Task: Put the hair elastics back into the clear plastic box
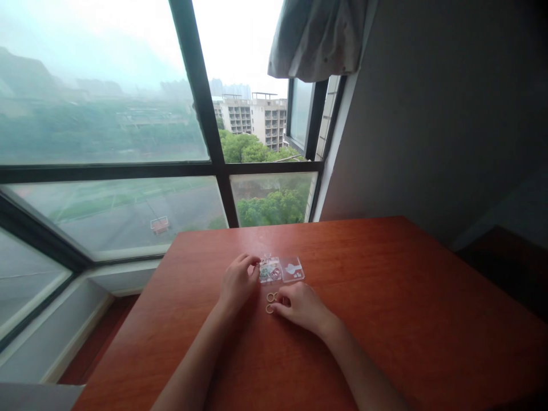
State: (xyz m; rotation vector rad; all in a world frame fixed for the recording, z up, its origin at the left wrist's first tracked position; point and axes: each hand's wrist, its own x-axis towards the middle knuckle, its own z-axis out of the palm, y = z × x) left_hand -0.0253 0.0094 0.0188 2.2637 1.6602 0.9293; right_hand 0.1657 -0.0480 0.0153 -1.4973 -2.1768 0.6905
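Pinching at the small pale rings (pixel 271 302) lying on the reddish-brown wooden table (pixel 406 319), my right hand (pixel 302 305) rests palm-down with its fingertips closed against the nearer ring; the second ring sits just beyond it, touching or nearly so (too small to separate cleanly). Whether the ring is actually lifted or only pressed to the surface, I cannot tell.

Just behind the rings lies the small clear plastic compartment box (pixel 269 270), holding a jumble of tiny coloured pieces, with its clear hinged lid (pixel 293 269) laid open flat to the right. My left hand (pixel 236 282) curls at the box's left edge, thumb and forefinger drawn together at its rim or on something in it; what they grip is not resolvable.

Risks, in my judgement:

- Rings are thin and lie flat on a smooth surface. A fingertip sliding instead of gripping could flick one away, toward the table's near or left edge and then the floor.
- The box is light. Uneven pressure from my left hand could tip or shove it, spilling the small pieces.
- The open lid lies near my right hand's knuckles; a careless lift could catch it and jolt the box.

Beyond the table stands the dark-framed window (pixel 205 114), with a grey curtain (pixel 317 37) bunched above.
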